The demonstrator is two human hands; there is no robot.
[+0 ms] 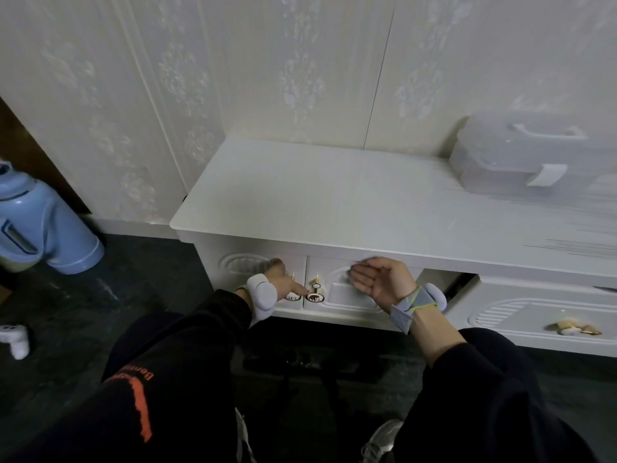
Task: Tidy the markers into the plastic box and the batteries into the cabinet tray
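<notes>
A low white cabinet (334, 195) stands against a pale patterned wall, and both hands are down at its two left doors. The left hand (283, 279) is beside the small gold knob (315, 292) at the edge where the doors meet, fingers stretched out toward it; part of the hand is blurred and partly covered by a white wrist device (262, 295), so I cannot tell whether it grips anything. The right hand (380, 282) is spread flat, palm turned up and toward the camera, its blurred fingertips against the top of the right door (354, 289); it holds nothing. A grey strap (405, 307) with a thin yellow-green cord wraps that wrist. Both doors look shut, so whatever tray sits inside the cabinet is hidden. To the right, a drawer front (534, 315) stands slightly out, leaving a dark gap beside it, and its gold handle (572, 329) is smeared by motion. The clear plastic box (514, 152), lid on with a white clasp at the front, sits at the back right of the cabinet top; it is hazy and its contents cannot be made out. No markers or batteries can be picked out. A blue flask (36, 222) stands on the dark floor at the left, cut off by the frame edge, with a white controller (15, 339) lying nearer.
</notes>
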